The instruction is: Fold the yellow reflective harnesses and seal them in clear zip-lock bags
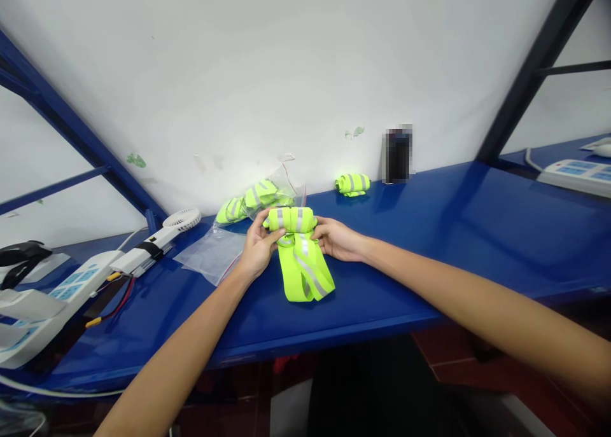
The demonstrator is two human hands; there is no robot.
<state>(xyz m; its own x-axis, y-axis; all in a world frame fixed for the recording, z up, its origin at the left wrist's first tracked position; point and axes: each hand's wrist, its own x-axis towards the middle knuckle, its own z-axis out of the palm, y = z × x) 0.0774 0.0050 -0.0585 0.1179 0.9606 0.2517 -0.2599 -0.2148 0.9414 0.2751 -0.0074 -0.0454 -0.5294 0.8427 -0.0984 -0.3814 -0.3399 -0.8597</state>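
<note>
A neon yellow reflective strap [305,268] with silver stripes is partly rolled up, its roll at the top and loose loops hanging down toward the front edge of the blue table. My left hand [259,245] grips the roll's left end, thumb in front. At the right end, my right hand [335,238] holds the roll with bent fingers. Behind my left hand, more yellow straps [258,196] lie against the wall, partly in a clear plastic bag. Another rolled strap [352,183] rests farther back to the right.
On the blue table [405,233], a flat clear bag [210,254] lies left of my hands. Farther left are a white fan [182,219], a power strip [76,284] and cables. A pixelated dark object [398,155] stands by the wall.
</note>
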